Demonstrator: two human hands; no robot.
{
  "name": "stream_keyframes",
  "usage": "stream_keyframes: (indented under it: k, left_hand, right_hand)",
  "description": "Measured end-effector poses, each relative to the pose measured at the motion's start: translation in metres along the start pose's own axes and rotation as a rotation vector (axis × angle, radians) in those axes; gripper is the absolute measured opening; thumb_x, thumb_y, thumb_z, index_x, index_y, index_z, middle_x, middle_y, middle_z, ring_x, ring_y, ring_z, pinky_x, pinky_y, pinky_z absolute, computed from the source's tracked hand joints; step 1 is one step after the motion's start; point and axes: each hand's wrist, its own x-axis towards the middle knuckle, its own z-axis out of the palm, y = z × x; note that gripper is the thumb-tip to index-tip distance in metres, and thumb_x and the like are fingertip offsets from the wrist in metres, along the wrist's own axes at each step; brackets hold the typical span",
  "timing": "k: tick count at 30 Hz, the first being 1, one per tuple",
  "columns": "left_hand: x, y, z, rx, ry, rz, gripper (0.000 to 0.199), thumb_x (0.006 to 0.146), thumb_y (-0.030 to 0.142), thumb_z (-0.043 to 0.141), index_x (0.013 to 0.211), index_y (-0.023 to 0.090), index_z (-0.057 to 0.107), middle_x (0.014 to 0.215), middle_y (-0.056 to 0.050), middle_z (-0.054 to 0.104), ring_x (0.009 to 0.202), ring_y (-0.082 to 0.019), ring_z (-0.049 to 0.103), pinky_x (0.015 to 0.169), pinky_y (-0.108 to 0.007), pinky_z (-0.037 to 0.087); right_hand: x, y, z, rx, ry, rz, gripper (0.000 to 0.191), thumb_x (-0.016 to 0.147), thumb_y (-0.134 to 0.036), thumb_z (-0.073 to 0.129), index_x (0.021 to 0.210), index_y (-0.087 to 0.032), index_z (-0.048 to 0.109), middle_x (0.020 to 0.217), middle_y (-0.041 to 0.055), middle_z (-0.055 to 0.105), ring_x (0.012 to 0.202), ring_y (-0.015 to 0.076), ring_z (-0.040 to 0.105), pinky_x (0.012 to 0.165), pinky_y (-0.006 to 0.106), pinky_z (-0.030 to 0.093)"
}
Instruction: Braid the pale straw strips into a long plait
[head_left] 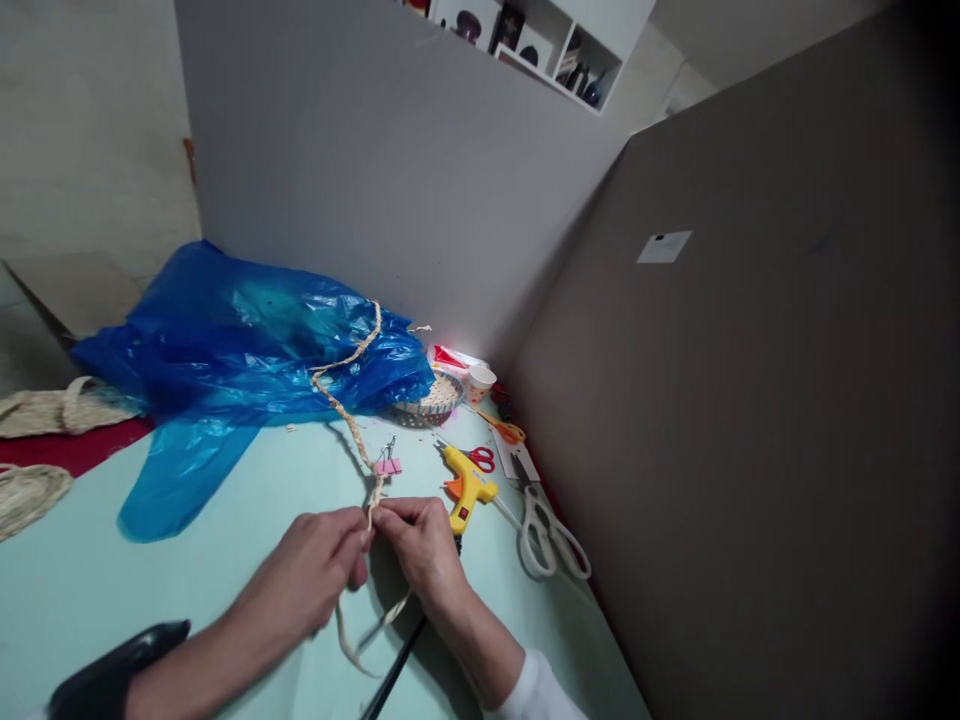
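A braided straw cord [346, 418] runs from the top of a blue plastic bag down toward me. Near its lower end a pink binder clip [388, 467] is fastened on or beside the braid. Just below the clip, my left hand [330, 555] pinches the straw strands from the left. My right hand [424, 545] pinches them from the right, its fingertips almost touching the left ones. Loose strand ends [346, 640] hang beneath both hands. Close to my right hand lies a yellow glue gun [470, 485], its black cable passing under my right forearm.
The blue bag [247, 330] covers the back left of the table. Beside it stand a small woven basket [439, 397] and a paper cup [480, 382]. Large white-handled scissors [551, 540] and red-handled scissors [482, 459] lie right. Grey partitions [405, 170] rise behind; woven straw pieces [37, 495] lie left.
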Motion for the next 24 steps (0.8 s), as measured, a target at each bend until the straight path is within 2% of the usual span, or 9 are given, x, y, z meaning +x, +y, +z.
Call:
stream_keyframes:
  k: [5, 9, 12, 14, 16, 18, 19, 21, 24]
  left_hand:
    - [-0.016, 0.010, 0.014, 0.238, -0.012, 0.051, 0.034, 0.090, 0.018, 0.034, 0.092, 0.017, 0.068, 0.089, -0.023, 0.077, 0.081, -0.041, 0.072, 0.071, -0.044, 0.039]
    - [-0.018, 0.009, 0.013, 0.416, -0.082, 0.077, 0.043, 0.088, 0.008, 0.033, 0.109, 0.016, 0.070, 0.103, -0.022, 0.078, 0.088, -0.040, 0.073, 0.072, -0.043, 0.038]
    - [-0.008, -0.002, -0.002, 0.220, -0.004, 0.072, 0.028, 0.089, 0.029, 0.049, 0.077, 0.021, 0.072, 0.080, -0.014, 0.078, 0.073, -0.035, 0.069, 0.065, -0.038, 0.033]
    - [0.004, -0.011, -0.017, -0.058, 0.069, -0.007, 0.037, 0.077, 0.045, 0.066, 0.049, 0.022, 0.059, 0.054, -0.008, 0.067, 0.061, -0.029, 0.060, 0.062, -0.036, 0.030]
    - [0.016, -0.018, -0.027, -0.196, 0.126, 0.007, 0.031, 0.078, 0.050, 0.062, 0.065, 0.023, 0.068, 0.072, -0.007, 0.073, 0.078, -0.030, 0.062, 0.072, -0.035, 0.037]
    - [0.025, -0.020, -0.028, -0.335, 0.082, 0.031, 0.031, 0.074, 0.051, 0.064, 0.084, 0.023, 0.072, 0.088, -0.007, 0.076, 0.090, -0.029, 0.064, 0.081, -0.034, 0.043]
    - [0.028, -0.020, -0.024, -0.405, 0.030, 0.033, 0.035, 0.072, 0.052, 0.064, 0.088, 0.022, 0.072, 0.087, -0.006, 0.076, 0.085, -0.027, 0.065, 0.079, -0.033, 0.046]
    - [0.031, -0.019, -0.012, -0.530, -0.072, -0.001, 0.042, 0.070, 0.057, 0.063, 0.090, 0.020, 0.068, 0.069, -0.002, 0.068, 0.061, -0.019, 0.059, 0.059, -0.028, 0.045]
    - [0.033, -0.018, 0.004, -0.644, -0.164, -0.094, 0.046, 0.067, 0.059, 0.064, 0.091, 0.019, 0.062, 0.054, 0.009, 0.048, 0.038, -0.007, 0.028, 0.038, -0.020, 0.019]
  right_hand:
    - [-0.002, 0.002, 0.000, 0.183, -0.076, 0.104, 0.026, 0.074, -0.035, 0.060, 0.058, -0.015, 0.060, 0.048, -0.0068, 0.031, 0.049, 0.0076, 0.022, 0.050, 0.025, 0.016]
    - [-0.002, 0.003, 0.002, 0.271, -0.076, 0.133, 0.022, 0.069, -0.034, 0.064, 0.059, -0.014, 0.061, 0.051, -0.0060, 0.037, 0.051, 0.0071, 0.025, 0.052, 0.024, 0.018]
    - [-0.001, 0.005, 0.003, 0.303, -0.044, 0.152, 0.022, 0.065, -0.035, 0.067, 0.063, -0.012, 0.068, 0.052, -0.0037, 0.045, 0.054, 0.0084, 0.033, 0.053, 0.023, 0.022]
    - [0.000, 0.005, 0.002, 0.326, -0.037, 0.177, 0.024, 0.064, -0.036, 0.070, 0.064, -0.012, 0.070, 0.050, -0.0038, 0.045, 0.052, 0.0081, 0.030, 0.051, 0.023, 0.021]
    - [-0.001, 0.003, 0.001, 0.355, -0.053, 0.201, 0.025, 0.064, -0.038, 0.071, 0.064, -0.012, 0.071, 0.047, -0.0056, 0.040, 0.049, 0.0069, 0.024, 0.049, 0.023, 0.018]
    - [-0.002, 0.001, 0.000, 0.381, -0.084, 0.212, 0.027, 0.065, -0.039, 0.071, 0.064, -0.013, 0.070, 0.045, -0.0070, 0.036, 0.047, 0.0062, 0.020, 0.048, 0.023, 0.016]
    - [-0.003, 0.000, 0.000, 0.389, -0.099, 0.214, 0.028, 0.066, -0.040, 0.071, 0.065, -0.013, 0.070, 0.045, -0.0073, 0.035, 0.046, 0.0061, 0.019, 0.048, 0.024, 0.015]
    - [-0.004, -0.001, -0.002, 0.390, -0.120, 0.212, 0.030, 0.068, -0.043, 0.071, 0.065, -0.013, 0.070, 0.045, -0.0079, 0.033, 0.046, 0.0062, 0.018, 0.048, 0.024, 0.013]
    - [-0.004, 0.000, -0.005, 0.333, -0.127, 0.177, 0.029, 0.072, -0.041, 0.072, 0.067, -0.012, 0.072, 0.047, -0.0071, 0.037, 0.047, 0.0066, 0.020, 0.049, 0.024, 0.015]
